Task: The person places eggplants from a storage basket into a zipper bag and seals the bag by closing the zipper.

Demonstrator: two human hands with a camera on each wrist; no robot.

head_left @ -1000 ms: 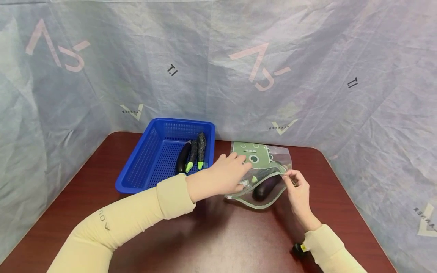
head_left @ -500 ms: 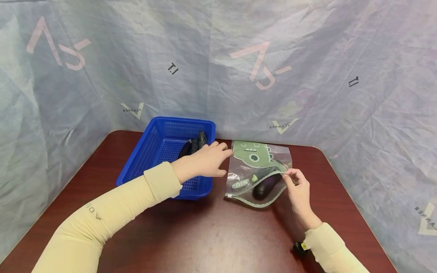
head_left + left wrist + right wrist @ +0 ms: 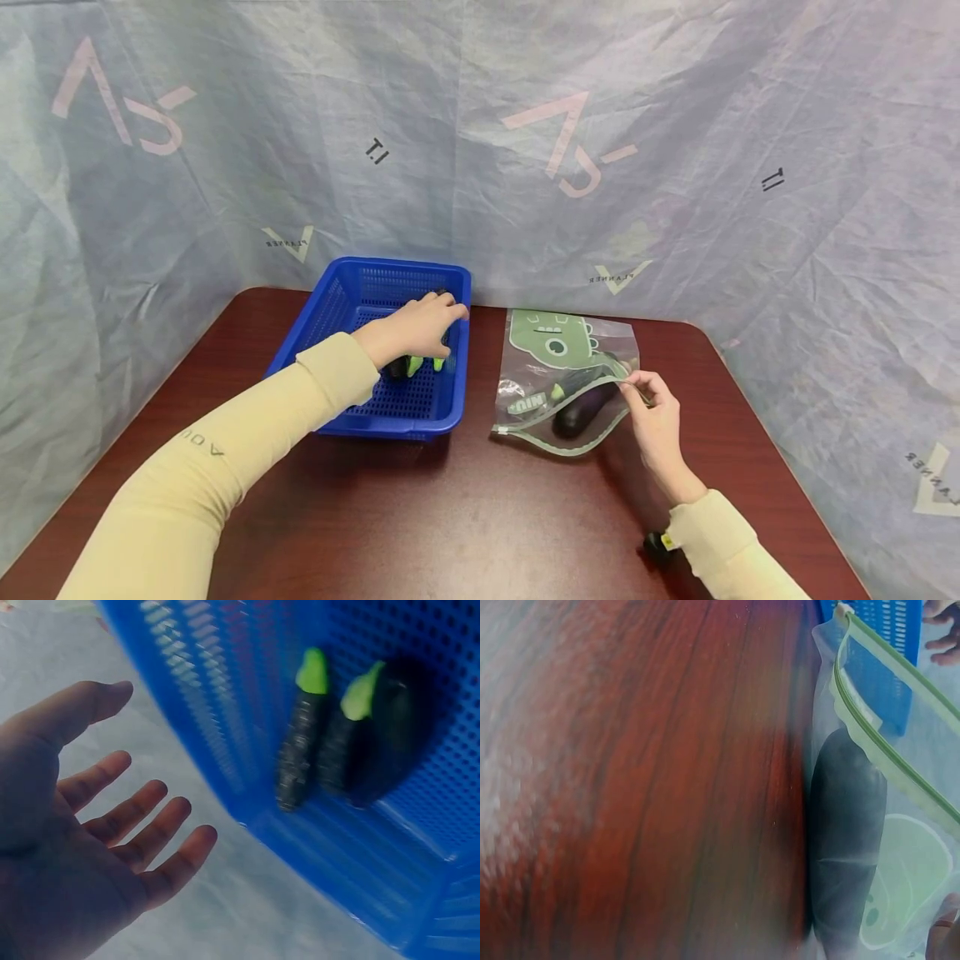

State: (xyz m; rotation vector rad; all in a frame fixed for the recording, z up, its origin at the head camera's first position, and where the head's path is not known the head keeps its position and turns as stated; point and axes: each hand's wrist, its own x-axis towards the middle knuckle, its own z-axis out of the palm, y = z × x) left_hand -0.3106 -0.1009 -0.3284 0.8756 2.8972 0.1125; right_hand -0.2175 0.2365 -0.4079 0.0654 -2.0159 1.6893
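My left hand point(image 3: 415, 325) is over the blue plastic basket point(image 3: 461, 400), fingers spread and holding nothing. In the left wrist view, a smooth dark eggplant point(image 3: 397, 712) lies in the basket beside two thin, dark, bumpy vegetables point(image 3: 300, 750) with bright green ends; the hand partly hides them in the head view. With thumb and fingers, my right hand point(image 3: 656, 421) pinches the mouth edge of a clear zip bag point(image 3: 517, 367) printed with a green cartoon face. Inside the bag lie an eggplant point(image 3: 576, 417) and something dark with a pale green tip point(image 3: 557, 392).
All this stands on a reddish-brown wooden table point(image 3: 480, 517). A small black object with a yellow label point(image 3: 658, 546) is by the right cuff. Grey printed sheeting point(image 3: 465, 167) walls the back and sides.
My left hand has moved left, from over the zip bag to above the basket, carrying nothing. My right hand keeps its pinch on the bag's edge.
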